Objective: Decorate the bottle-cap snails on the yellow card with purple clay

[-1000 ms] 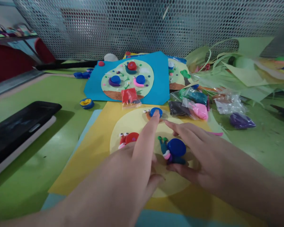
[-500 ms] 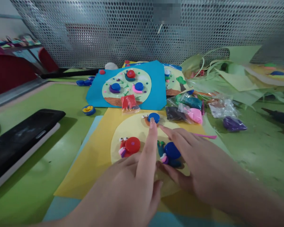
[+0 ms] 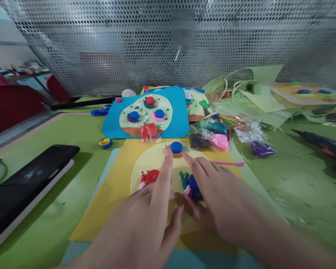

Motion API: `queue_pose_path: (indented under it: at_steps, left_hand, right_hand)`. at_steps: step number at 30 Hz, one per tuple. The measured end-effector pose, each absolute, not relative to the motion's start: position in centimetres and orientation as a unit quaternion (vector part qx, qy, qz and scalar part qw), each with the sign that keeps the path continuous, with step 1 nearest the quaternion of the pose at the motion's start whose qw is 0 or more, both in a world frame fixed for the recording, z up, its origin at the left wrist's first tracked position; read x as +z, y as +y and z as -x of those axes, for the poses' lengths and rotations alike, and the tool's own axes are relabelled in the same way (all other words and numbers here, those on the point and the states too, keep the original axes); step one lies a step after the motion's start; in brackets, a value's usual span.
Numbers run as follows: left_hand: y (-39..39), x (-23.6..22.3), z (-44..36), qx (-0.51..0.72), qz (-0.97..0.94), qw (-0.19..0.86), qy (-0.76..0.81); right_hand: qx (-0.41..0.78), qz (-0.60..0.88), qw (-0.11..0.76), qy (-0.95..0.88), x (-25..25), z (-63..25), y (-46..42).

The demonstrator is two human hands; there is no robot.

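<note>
A small snail with a blue cap shell [image 3: 176, 147] and an orange-brown clay body sits near the top of the pale round panel [image 3: 138, 164] on yellow paper [image 3: 98, 209]. My left hand [image 3: 145, 216] stretches its index finger to the snail's left side, by the head; its other fingers are partly curled. My right hand [image 3: 224, 194] has its index fingertip at the body's right end, with the thumb apart and lower. Neither hand grips anything. Below, my fingers partly cover a red snail [image 3: 152, 177] and a teal snail with a blue shell [image 3: 194, 184].
A blue sheet with snails [image 3: 109, 123] lies behind, a red clay packet [image 3: 148, 130] on its edge. Right are clay bags [image 3: 220, 141], a pink stick [image 3: 229, 163] and a glue gun [image 3: 324, 145]. A phone [image 3: 30, 183] and a clay-filled cap [image 3: 105, 142] lie left.
The view has shifted, bringing more of the glue gun into sight. My left index finger has moved from the blue shell to the snail's head side. My right index finger stays by the body.
</note>
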State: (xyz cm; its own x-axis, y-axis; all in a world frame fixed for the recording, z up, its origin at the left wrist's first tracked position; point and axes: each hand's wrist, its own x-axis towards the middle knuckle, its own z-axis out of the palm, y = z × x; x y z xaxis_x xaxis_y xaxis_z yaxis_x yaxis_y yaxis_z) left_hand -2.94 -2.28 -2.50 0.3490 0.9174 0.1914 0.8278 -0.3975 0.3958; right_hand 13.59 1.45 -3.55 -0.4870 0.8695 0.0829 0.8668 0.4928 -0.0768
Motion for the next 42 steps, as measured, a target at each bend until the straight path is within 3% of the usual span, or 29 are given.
queue_pose_path:
  at_steps: [11,24,32,36,42]
  left_hand:
    - [-2.3,-2.2,3.3,0.162,-0.821,0.099,0.539]
    - [-2.4,-2.1,3.2,0.086,-0.820,0.151,0.545]
    - [-0.3,0.1,6.0,0.221,-0.776,0.042,0.589]
    - [2.3,1.5,9.8,0.154,-0.823,-0.003,0.547]
    - [3.3,-0.4,11.5,0.080,-0.838,0.023,0.539]
  right_hand:
    - [0.060,0.476,0.038,-0.877,-3.1,-14.3,2.2]
    - [0.099,0.442,0.027,-0.891,-2.5,-15.3,2.8]
    - [0.119,0.474,0.046,-0.871,-2.3,-14.9,2.5]
    - [0.139,0.484,0.057,-0.862,-2.3,-15.2,2.4]
    - [0.162,0.486,0.075,-0.856,-2.5,-15.3,2.6]
